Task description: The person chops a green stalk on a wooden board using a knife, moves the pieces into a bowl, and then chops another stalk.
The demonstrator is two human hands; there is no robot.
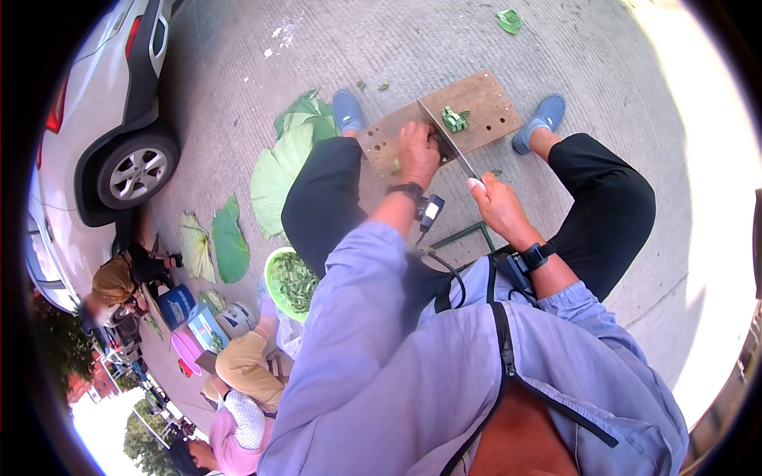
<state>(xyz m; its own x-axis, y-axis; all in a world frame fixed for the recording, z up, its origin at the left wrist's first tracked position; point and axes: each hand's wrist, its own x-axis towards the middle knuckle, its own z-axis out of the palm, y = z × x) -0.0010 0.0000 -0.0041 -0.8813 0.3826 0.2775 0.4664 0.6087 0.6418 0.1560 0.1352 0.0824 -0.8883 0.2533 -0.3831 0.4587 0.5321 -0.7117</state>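
Note:
A wooden board [481, 94] with holes in it lies across the ground between my feet. My right hand [502, 209] is closed around the handle of a knife [449, 141], whose long blade stretches over the board. To the left of the blade, my left hand [418, 154] rests on the board with curled fingers. Those fingers hide whatever they press down. Chopped green vegetable pieces [455, 119] sit in a small heap on the other side of the blade.
Large green leaves [279, 170] lie beside my leg. A green basin [297, 284] holds chopped greens. A white car [119, 103] is parked at the left. Two people sit at lower left near a pink basin [187, 349] and a blue container [176, 305].

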